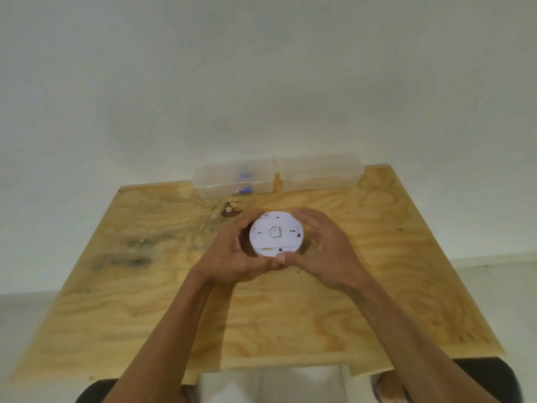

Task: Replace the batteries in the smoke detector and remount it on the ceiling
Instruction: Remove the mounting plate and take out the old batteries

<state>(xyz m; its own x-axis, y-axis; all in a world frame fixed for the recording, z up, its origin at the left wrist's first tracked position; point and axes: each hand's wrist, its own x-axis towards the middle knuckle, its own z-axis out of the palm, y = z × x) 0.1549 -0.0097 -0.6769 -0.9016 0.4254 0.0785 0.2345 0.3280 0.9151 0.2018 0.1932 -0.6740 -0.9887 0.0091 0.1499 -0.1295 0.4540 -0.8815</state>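
With the detector (276, 233) back-up at the counter's (406, 286) centre, both hands' fingers curl against its rim, left (232, 254) at nine, right (322, 251) at three, and should likely counter-twist evenly to free the back plate.

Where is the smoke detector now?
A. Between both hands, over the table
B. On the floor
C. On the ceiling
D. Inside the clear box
A: the left hand and right hand cup the detector over the table.
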